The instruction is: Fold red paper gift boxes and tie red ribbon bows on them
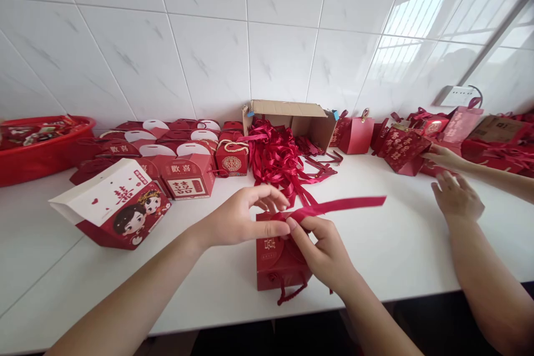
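A small dark-red gift box (271,267) with gold characters and a corded handle stands before me near the table's front edge. On top of it, my left hand (242,217) is closed, thumb and fingers pinching at a red ribbon (346,205). My right hand (323,250) pinches the same ribbon close by, thumb tip beside the left thumb. One ribbon end sticks out to the right above the right hand. The exact crossing of the ribbon is hidden by my fingers. Just behind lies a heap of loose red ribbons (275,153).
The ribbons spill from a cardboard box (287,108) by the tiled wall. To the left are a white-and-red box (119,206), rows of red boxes (187,178) and a red basin (45,150). At right, a co-worker's hands (456,194) handle another red box (403,150).
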Motion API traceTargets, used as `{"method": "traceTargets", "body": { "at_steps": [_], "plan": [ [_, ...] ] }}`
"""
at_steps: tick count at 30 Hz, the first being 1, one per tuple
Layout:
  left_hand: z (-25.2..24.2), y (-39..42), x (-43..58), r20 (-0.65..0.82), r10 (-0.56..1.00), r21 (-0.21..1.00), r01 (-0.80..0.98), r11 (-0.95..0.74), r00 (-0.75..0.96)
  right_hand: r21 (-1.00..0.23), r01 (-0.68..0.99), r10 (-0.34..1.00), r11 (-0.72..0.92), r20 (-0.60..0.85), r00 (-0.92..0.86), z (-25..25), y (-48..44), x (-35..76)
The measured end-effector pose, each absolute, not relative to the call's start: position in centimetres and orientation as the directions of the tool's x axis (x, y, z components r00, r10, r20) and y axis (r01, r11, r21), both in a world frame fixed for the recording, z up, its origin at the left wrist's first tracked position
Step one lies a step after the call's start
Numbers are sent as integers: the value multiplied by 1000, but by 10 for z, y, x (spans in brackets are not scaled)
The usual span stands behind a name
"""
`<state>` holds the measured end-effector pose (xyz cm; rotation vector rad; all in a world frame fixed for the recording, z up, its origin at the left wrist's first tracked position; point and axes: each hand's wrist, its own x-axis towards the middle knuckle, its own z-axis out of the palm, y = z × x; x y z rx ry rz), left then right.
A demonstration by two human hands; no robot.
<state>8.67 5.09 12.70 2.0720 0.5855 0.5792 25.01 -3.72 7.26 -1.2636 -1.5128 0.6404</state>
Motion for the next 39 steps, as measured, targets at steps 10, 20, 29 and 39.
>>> {"method": "traceTargets", "body": {
  "at_steps": [10, 20, 29, 39],
  "plan": [
    [113, 26, 83, 231, 721, 841, 239, -486, 653, -952, 219, 924, 213, 269, 272, 73, -36, 244],
    [98, 25, 90, 360, 712, 807, 181, -562, 603, -925, 285, 907, 253, 329, 262, 72, -39, 246],
    [94, 26, 87, 379, 697, 783, 191, -592, 608, -779, 526, 875, 342, 467, 123, 70, -45, 251],
    [89, 26, 90, 417, 698, 782, 161, -602, 582, -944, 291, 985, 156, 172, 31, 70, -40, 259]
  ]
}}
